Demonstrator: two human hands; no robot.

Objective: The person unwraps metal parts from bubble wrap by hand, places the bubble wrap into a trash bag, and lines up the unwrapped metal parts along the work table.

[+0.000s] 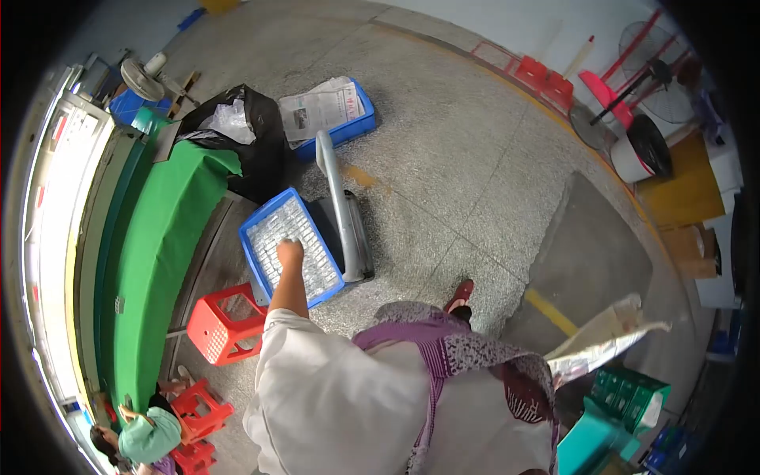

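Observation:
My left hand (290, 254) reaches down over a blue tray (252, 252) filled with rows of small clear, silvery pieces (305, 237). Its fingers look closed at the surface of the pieces; whatever lies between them is too small to tell. The tray sits by a dark platform with a curved grey handle (339, 206). My right hand is out of sight. A printed paper sheet (606, 344) sticks out past my right side, and what supports it is hidden.
A second blue tray (368, 123) bears newspaper. Beside it stands a black bag (265, 158). A red stool (214, 328) is near a green-covered bench (158, 253). Another person (150, 435) sits lower left. Green boxes (629, 396) are at lower right, fans (653, 71) along the wall.

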